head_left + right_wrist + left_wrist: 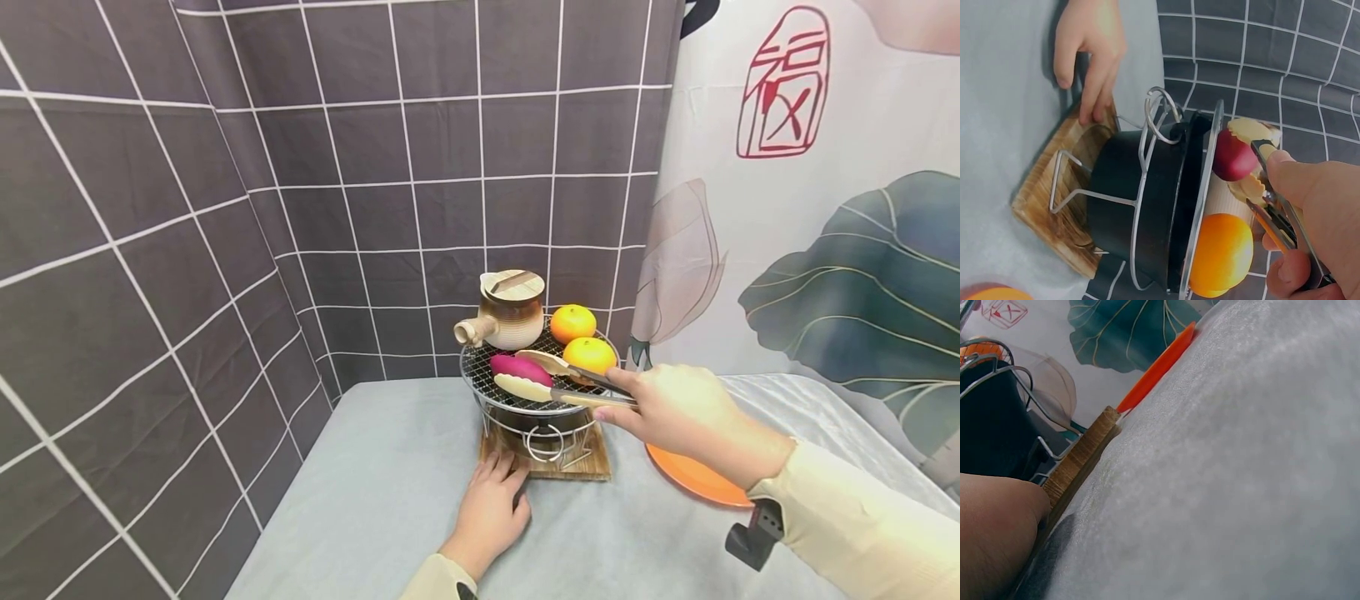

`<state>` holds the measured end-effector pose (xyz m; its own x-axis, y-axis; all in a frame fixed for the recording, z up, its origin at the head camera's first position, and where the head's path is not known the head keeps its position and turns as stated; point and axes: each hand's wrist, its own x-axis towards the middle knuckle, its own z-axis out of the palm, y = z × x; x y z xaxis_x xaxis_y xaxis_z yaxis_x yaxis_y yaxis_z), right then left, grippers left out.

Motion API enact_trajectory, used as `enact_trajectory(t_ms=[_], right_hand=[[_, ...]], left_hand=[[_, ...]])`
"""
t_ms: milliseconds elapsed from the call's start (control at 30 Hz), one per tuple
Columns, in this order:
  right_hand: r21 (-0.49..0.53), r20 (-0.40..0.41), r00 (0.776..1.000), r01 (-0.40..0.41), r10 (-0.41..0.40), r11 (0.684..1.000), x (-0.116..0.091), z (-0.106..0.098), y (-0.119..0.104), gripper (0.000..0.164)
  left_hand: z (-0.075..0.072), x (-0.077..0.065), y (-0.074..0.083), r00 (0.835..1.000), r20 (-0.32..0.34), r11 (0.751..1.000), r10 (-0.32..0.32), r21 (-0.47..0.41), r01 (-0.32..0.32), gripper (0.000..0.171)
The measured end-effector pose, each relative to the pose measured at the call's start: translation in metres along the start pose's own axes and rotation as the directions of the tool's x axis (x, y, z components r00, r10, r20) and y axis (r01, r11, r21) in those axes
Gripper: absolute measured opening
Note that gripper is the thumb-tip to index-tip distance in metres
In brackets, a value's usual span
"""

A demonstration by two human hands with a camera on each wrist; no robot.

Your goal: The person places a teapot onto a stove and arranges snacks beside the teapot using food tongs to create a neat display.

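Observation:
My right hand [682, 412] grips a pair of tongs [592, 402] with beige scalloped tips. Those tips lie on either side of a magenta oblong food piece [517, 367], shaped like a sweet potato, on the round wire grill [480, 382]; whether they squeeze it, I cannot tell. Beside it are two oranges [589, 357] and a clay teapot [517, 325] with a side handle and wooden lid. My left hand [491, 504] rests with extended fingers at the near left edge of the wooden board [1041, 200] beneath the black stove [1129, 181].
An orange plate [693, 477] lies on the grey cloth-covered table [390, 483], right of the stove and partly below my right forearm. Grey grid-patterned curtain [360, 217] stands behind and left. A wire frame [1138, 219] surrounds the stove.

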<state>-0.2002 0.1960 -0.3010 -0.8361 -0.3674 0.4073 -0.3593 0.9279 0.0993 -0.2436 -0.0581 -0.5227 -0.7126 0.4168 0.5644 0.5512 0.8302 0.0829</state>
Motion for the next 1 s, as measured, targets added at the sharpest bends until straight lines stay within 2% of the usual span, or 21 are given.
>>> enact_trajectory(t_ms=[333,567,733,867,1000], right_hand=[[0.012,0.029,0.999,-0.016,0.016,1.000,0.000,-0.003,0.001,0.064],[0.035,0.032,0.999,-0.029,0.028,0.999,-0.001,-0.005,0.005,0.072],[0.049,0.042,0.999,-0.029,0.027,0.998,-0.001,-0.007,0.009,0.078],[0.055,0.034,0.999,-0.029,0.027,0.998,-0.003,-0.009,0.015,0.081],[0.043,0.012,1.000,-0.027,0.027,0.999,-0.005,-0.014,0.023,0.080]], left_hand=[[0.000,-0.001,0.000,0.999,-0.036,1.000,0.023,0.004,-0.023,0.040],[0.000,0.000,0.000,1.000,-0.006,1.000,0.005,0.004,-0.005,0.038],[-0.001,0.000,-0.001,1.000,-0.019,1.000,0.014,-0.001,-0.014,0.039],[-0.002,0.000,0.000,0.999,-0.039,1.000,0.028,-0.004,-0.028,0.040],[-0.002,0.000,0.000,0.999,-0.031,1.000,0.022,-0.007,-0.022,0.039]])
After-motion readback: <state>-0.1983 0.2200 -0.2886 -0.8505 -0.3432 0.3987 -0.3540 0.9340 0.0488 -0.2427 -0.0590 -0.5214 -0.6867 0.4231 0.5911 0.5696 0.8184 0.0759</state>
